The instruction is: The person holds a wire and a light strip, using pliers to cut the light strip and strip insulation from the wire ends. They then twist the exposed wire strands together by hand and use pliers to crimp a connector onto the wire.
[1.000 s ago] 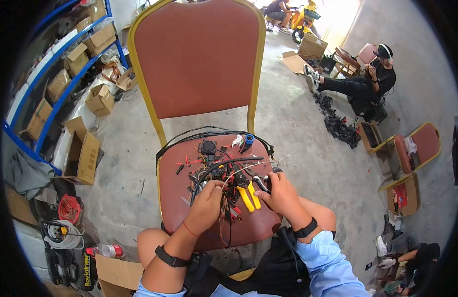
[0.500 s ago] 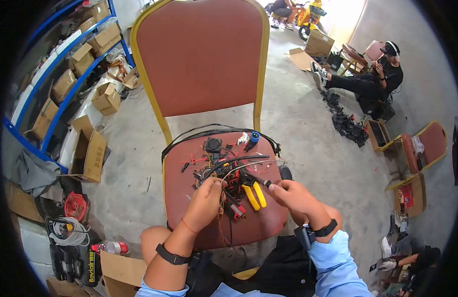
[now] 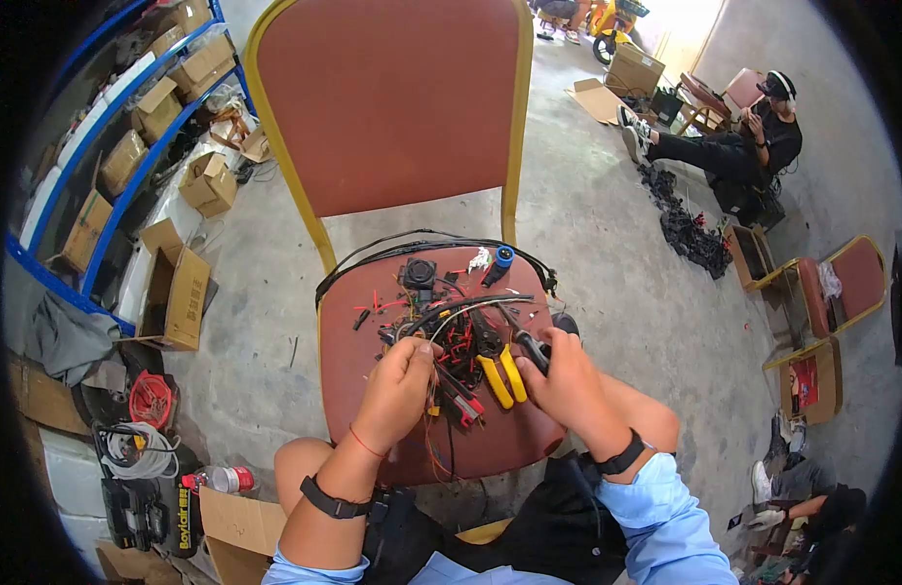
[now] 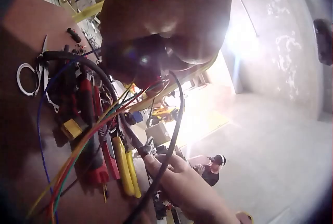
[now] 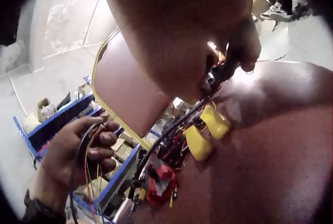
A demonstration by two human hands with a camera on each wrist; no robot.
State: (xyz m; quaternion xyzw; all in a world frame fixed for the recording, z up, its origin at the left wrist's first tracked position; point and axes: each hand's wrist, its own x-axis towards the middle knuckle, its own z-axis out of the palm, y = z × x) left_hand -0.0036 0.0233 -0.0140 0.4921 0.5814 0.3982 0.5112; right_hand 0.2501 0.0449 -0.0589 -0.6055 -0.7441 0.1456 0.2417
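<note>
My left hand [image 3: 400, 375] pinches a bundle of thin coloured wires [image 4: 86, 135] and a black cable [image 4: 174, 143] that trail down from the fingers. My right hand [image 3: 568, 380] grips pliers with black-and-grey handles [image 3: 532, 349], their tip towards the pile. Yellow-handled pliers [image 3: 499, 380] lie spread on the chair seat [image 3: 373, 444] between the hands. Behind them is a heap of red and black wire pieces and connectors [image 3: 456, 346]. A red-and-black tool [image 4: 92, 135] and scissors with a white finger loop [image 4: 27, 79] lie in the pile.
A square black part [image 3: 419, 273] and a blue round connector [image 3: 503, 257] sit at the back of the seat. A long black cable [image 3: 373, 252] curves along its rear edge below the chair back [image 3: 392, 107]. A seated person [image 3: 763, 136] is at the right; blue shelving [image 3: 115, 210] stands left.
The right hand has lifted the black-and-grey pliers from beside the yellow-handled ones, drawn them right, then brought them back over the pile. The left hand keeps its wires at nearly the same spot.
</note>
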